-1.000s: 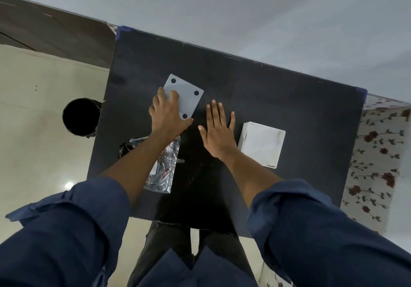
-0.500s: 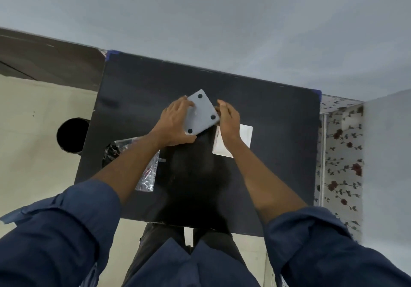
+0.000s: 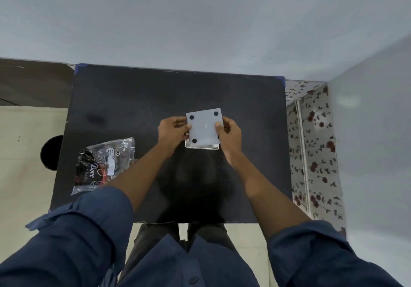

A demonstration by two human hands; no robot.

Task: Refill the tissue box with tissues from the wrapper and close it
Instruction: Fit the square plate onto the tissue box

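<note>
Your left hand (image 3: pixel 172 131) and right hand (image 3: pixel 230 134) each keep a grip clamped on the grey lid (image 3: pixel 204 128), held over the white tissue box (image 3: pixel 201 146) mid-table (image 3: pixel 133 99), its contents hidden, while the crumpled wrapper (image 3: pixel 104 164) lies well apart to your left.

grey lid w/ black dots (image 3: pixel 204 127) atop white box (image 3: pixel 201 146); wrapper (image 3: pixel 104 164) well left.

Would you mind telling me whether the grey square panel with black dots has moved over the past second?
Yes. The grey square panel moved rightward, away from the crinkled plastic wrapper, onto the white box.
</note>
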